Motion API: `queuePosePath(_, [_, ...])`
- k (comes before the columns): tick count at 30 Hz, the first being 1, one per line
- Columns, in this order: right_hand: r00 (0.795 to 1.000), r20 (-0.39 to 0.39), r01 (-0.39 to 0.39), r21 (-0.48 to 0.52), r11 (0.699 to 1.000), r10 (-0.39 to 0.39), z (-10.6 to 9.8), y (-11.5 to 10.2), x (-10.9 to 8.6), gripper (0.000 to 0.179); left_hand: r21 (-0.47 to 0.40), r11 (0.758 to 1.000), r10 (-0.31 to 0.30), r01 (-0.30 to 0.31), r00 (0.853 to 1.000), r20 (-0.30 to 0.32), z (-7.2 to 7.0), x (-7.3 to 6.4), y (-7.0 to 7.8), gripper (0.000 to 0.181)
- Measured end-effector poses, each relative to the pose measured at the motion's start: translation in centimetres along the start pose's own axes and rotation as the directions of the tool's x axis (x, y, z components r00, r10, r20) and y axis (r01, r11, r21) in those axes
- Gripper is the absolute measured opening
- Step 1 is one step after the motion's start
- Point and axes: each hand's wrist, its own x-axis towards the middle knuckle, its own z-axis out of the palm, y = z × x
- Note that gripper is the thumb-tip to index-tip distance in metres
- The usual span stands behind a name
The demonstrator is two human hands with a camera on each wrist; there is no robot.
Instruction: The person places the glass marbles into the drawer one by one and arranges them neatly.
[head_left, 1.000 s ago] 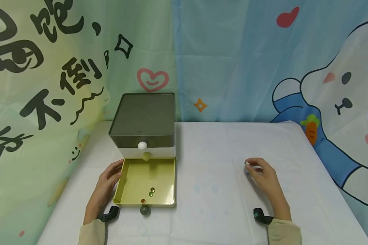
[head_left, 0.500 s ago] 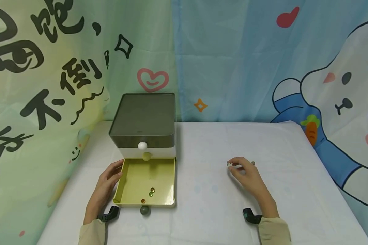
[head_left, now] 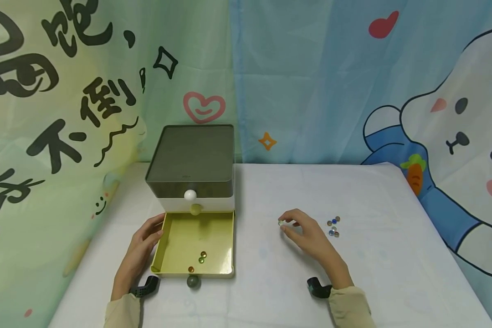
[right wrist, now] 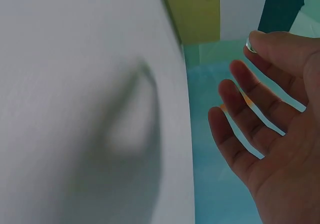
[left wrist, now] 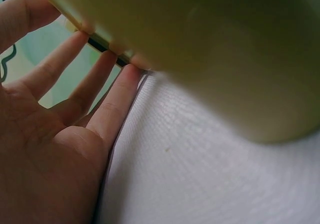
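Observation:
My right hand (head_left: 307, 232) pinches a small clear glass bead (right wrist: 251, 46) between thumb and index finger above the table; the other fingers are spread. The pulled-out yellow drawer (head_left: 180, 232) of a small cabinet lies to its left. Inside it, near the front, are three beads: an amber one (head_left: 203, 254), a green one (head_left: 201, 260) and an orange one (head_left: 191, 269). Against the drawer's left side rests my left hand (head_left: 141, 248), its nearly straight fingertips touching the wall in the left wrist view. More glass beads (head_left: 334, 222) lie in a loose cluster right of my right hand.
The cabinet (head_left: 192, 155) has a dark grey top and a white drawer with a white knob (head_left: 190, 195) above the yellow one. A dark green knob (head_left: 193, 281) sticks out at the yellow drawer's front. A printed curtain (head_left: 303, 82) hangs behind the white-covered table (head_left: 270, 282).
My right hand has moved left from the bead cluster towards the drawer, carrying the clear glass bead, and the cluster has come into view. The left hand and drawer have stayed put.

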Motion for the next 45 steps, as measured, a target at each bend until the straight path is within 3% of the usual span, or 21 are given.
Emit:
queuePosePath(18, [0.979, 0.090, 0.175, 0.109, 0.978, -0.185, 2.6, -4.5, 3.3, 0.018, -0.023, 1.000, -0.003, 0.003, 1.000, 0.004, 0.0, 0.1, -0.1, 0.057])
queuePosePath(25, [0.952, 0.116, 0.273, 0.100, 0.957, -0.283, 3.6, -6.5, 4.3, 0.018, -0.024, 1.000, -0.008, 0.008, 1.000, 0.003, 0.1, 0.1, -0.1, 0.057])
queuePosePath(33, [0.928, 0.151, 0.334, 0.075, 0.940, -0.342, 4.7, -8.8, 5.1, 0.019, -0.023, 1.000, -0.016, 0.016, 1.000, 0.006, 0.1, 0.0, 0.1, 0.056])
queuePosePath(41, [0.917, 0.269, 0.296, 0.032, 0.955, -0.293, 5.7, -10.3, 6.1, 0.021, -0.033, 0.999, -0.003, 0.003, 1.000, 0.009, 0.2, -0.1, 0.3, 0.055])
queuePosePath(45, [0.901, 0.338, 0.285, 0.010, 0.958, -0.272, 6.2, -11.2, 6.8, 0.021, -0.040, 0.999, 0.005, -0.004, 1.000, 0.007, 0.2, -0.1, 0.2, 0.054])
